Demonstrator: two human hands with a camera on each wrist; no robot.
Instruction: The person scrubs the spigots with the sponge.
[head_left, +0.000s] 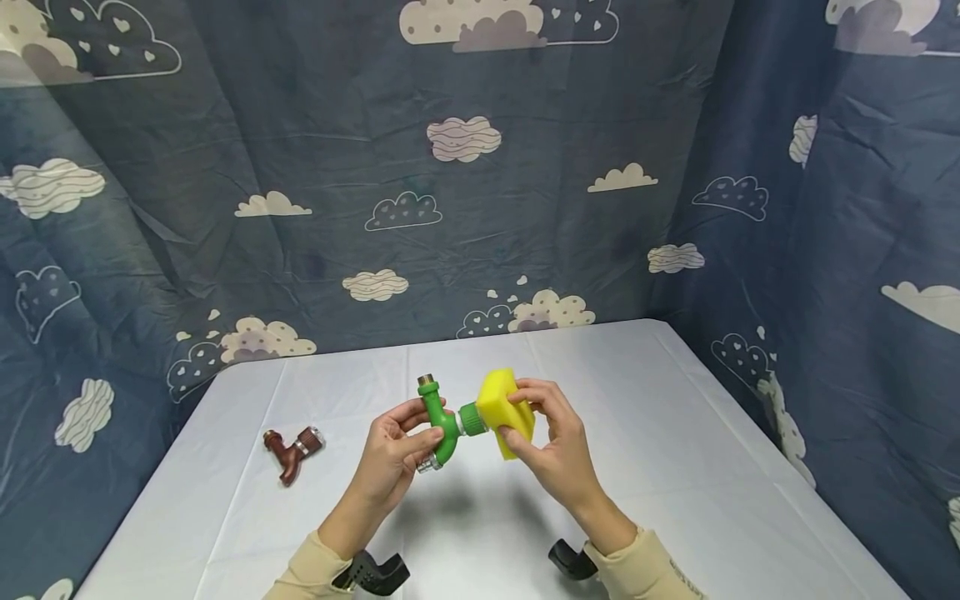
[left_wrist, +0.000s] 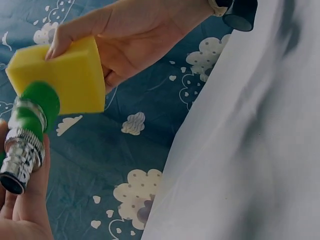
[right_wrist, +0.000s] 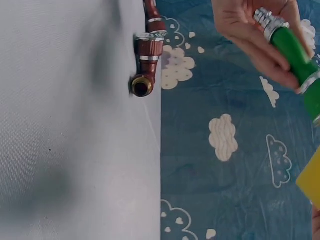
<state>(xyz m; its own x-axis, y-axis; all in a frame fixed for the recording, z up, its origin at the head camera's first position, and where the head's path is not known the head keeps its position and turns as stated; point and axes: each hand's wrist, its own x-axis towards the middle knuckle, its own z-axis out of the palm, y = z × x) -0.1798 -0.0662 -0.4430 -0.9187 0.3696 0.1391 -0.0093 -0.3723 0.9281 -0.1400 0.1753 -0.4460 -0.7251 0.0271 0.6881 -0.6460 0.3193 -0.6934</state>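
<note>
My left hand (head_left: pixel 392 454) pinches a green tap (head_left: pixel 448 429) between thumb and fingers, held up over the table. It has a threaded brass inlet at the top, a ribbed green knob on its right side and a chrome spout (left_wrist: pixel 24 155) below. A yellow sponge (head_left: pixel 495 402) is gripped by my right hand (head_left: pixel 558 442), thumb on the near side and fingers over the far edge. The sponge meets the end of the knob in the head view. In the right wrist view the sponge (right_wrist: pixel 312 180) shows only at the edge.
A brown tap (head_left: pixel 289 460) with a ribbed knob lies on the white table (head_left: pixel 675 433), left of my left hand. Dark blue curtains (head_left: pixel 315 117) with cloud prints stand behind the table and along its sides. Black camera mounts (head_left: pixel 378 575) sit at both wrists.
</note>
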